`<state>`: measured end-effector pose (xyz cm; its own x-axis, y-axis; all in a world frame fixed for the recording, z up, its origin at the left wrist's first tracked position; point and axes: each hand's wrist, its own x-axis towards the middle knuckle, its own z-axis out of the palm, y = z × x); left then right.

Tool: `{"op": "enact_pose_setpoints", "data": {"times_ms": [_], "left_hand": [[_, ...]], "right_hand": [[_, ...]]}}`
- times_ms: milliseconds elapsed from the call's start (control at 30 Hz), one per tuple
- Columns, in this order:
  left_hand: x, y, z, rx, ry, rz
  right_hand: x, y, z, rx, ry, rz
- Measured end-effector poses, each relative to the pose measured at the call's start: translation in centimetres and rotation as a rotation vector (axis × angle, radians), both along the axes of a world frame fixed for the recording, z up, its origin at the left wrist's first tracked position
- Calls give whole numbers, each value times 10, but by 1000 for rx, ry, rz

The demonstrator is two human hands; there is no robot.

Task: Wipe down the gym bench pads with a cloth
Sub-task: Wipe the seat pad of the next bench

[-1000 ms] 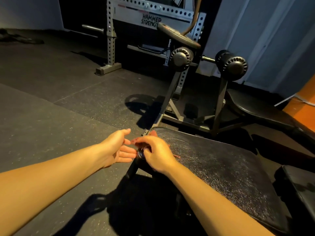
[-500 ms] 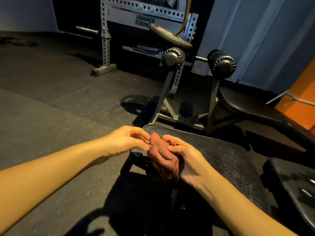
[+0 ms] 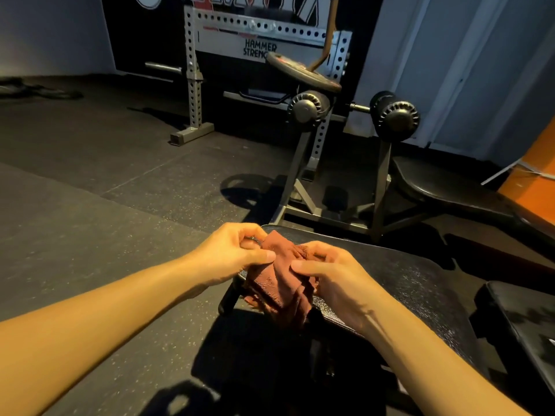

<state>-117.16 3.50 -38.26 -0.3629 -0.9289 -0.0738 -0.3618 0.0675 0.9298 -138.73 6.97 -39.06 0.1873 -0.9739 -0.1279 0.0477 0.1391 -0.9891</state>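
Note:
A rust-brown cloth (image 3: 280, 279) hangs bunched between both hands over the near left corner of a black, cracked bench pad (image 3: 414, 283). My left hand (image 3: 232, 255) pinches the cloth's upper left edge with curled fingers. My right hand (image 3: 333, 277) grips its right side, thumb on top. The cloth's lower folds droop past the pad's edge. A second black pad (image 3: 528, 328) lies at the right edge of the view.
Two round foam rollers (image 3: 309, 109) (image 3: 395, 114) stand on a grey metal frame beyond the pad, with a weight plate (image 3: 300, 72) above. Another bench pad (image 3: 444, 190) sits at the back right. A perforated rack upright (image 3: 192, 76) stands on the dark rubber floor (image 3: 90, 205).
The cloth has been lifted from the pad's corner and spread a little; my left hand, open a second ago, now pinches its edge, and both hands sit slightly higher.

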Motion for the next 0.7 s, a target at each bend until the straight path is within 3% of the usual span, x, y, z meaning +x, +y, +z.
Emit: {"op": "enact_pose_setpoints", "data": {"times_ms": [300, 433, 700], "left_hand": [[-12, -1, -11, -225, -108, 143], [-19, 1, -6, -107, 18, 87], [-13, -1, 0, -115, -86, 38]], "right_hand": [[5, -8, -6, -27, 75, -115], [7, -9, -5, -34, 50, -118], [-5, -15, 1, -30, 153, -97]]}}
